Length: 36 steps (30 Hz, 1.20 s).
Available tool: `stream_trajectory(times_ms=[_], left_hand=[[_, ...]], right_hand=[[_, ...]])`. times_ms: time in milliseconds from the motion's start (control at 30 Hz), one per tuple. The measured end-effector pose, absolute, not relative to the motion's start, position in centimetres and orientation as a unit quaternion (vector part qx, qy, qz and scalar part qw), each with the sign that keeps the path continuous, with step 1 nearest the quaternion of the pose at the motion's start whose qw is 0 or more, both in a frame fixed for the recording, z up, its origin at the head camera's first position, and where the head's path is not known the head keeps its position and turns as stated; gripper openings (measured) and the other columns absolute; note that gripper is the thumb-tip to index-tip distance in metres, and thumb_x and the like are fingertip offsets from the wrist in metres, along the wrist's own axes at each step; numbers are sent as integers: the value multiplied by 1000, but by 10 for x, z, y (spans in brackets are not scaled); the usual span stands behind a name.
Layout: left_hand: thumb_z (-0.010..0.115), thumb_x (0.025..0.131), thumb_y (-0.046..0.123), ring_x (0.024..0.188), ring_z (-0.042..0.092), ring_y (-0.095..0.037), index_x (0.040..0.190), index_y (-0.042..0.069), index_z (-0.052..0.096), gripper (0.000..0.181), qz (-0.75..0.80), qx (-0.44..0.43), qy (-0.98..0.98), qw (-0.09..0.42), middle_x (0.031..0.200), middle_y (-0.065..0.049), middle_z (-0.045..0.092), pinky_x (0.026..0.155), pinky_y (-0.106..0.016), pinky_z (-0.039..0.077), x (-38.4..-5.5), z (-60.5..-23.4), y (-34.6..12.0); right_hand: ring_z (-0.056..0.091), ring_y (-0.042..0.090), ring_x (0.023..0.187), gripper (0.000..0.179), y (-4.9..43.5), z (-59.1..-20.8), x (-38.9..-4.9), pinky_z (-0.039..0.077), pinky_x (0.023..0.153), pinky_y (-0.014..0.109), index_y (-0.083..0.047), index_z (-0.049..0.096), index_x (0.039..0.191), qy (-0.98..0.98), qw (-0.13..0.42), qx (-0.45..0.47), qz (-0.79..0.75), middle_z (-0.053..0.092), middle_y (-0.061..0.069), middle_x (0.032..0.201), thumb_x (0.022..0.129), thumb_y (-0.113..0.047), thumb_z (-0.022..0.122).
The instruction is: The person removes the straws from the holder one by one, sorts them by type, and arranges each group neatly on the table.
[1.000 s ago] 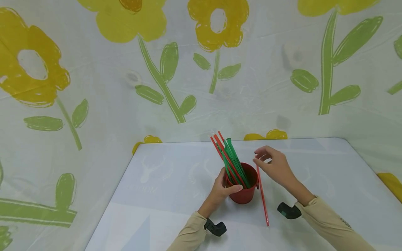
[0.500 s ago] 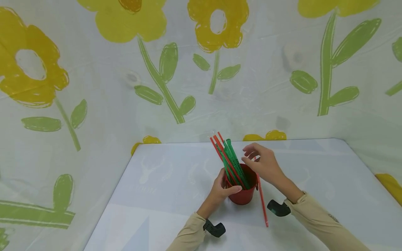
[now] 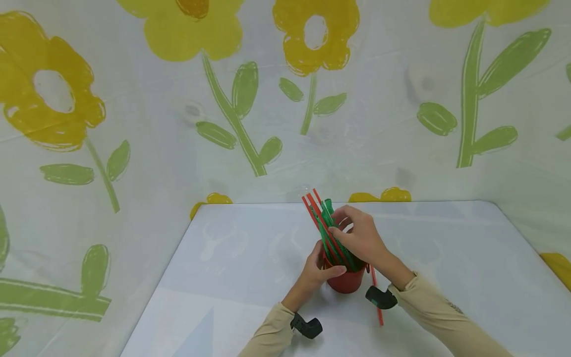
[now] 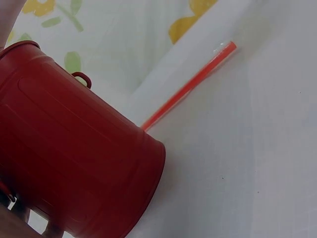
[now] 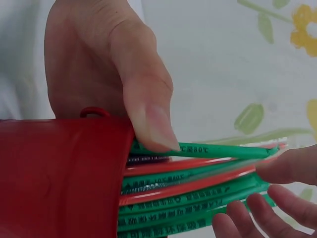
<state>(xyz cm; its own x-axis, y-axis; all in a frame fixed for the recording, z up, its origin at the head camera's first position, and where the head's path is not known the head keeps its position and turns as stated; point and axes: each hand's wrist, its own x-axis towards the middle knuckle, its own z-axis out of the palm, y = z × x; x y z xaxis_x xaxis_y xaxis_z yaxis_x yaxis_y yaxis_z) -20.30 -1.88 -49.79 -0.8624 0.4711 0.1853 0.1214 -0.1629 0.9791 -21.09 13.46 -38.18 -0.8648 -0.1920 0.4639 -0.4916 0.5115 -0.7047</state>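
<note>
A small red metal bucket [image 3: 345,283] stands on the table, tilted in neither hand's view from the head. My left hand [image 3: 311,275] grips its near left side, thumb [image 5: 156,124] over the rim. Several green wrapped straws [image 5: 173,223] with printed lettering and several red straws [image 5: 198,188] lean out of the bucket. My right hand [image 3: 360,239] is at the upper part of the straws, thumb and fingers loosely bent about them with a gap between. Whether its fingertips touch a straw is hard to tell.
A single red straw [image 3: 380,316] in clear film lies on the white table [image 3: 214,287], to the right of the bucket and partly hidden by the right wrist. A flower-printed sheet [image 3: 160,124] hangs behind the table.
My right hand has moved left, from above the loose red straw to the straws in the bucket. The left hand and bucket have stayed in place.
</note>
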Motion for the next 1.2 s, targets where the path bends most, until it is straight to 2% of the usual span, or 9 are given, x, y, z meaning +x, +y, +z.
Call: stream_trajectory(times_ms=[400, 767, 1200], left_hand=[[68, 84, 24, 126, 43, -17, 141, 31, 33, 67, 732, 233, 629, 119, 134, 3, 49, 105, -38, 33, -203, -500, -18], [69, 83, 31, 128, 39, -16, 143, 33, 30, 71, 727, 231, 636, 113, 137, 5, 46, 107, -42, 29, -203, -500, -17], [68, 85, 28, 130, 36, -15, 146, 36, 26, 75, 724, 224, 642, 115, 141, 7, 42, 110, -45, 24, -203, -499, -17]], right_hand=[[60, 15, 68, 17, 120, -388, -213, 51, 60, 31, -2, 63, 93, -856, 183, 198, 441, 63, 6, 84, 78, 0, 70], [52, 12, 60, 18, 110, -394, -213, 47, 54, 26, -1, 64, 91, -880, 197, 171, 396, 60, 5, 75, 74, 3, 68], [49, 12, 58, 14, 108, -398, -214, 46, 52, 25, -2, 61, 83, -886, 213, 167, 377, 57, 2, 69, 69, 2, 64]])
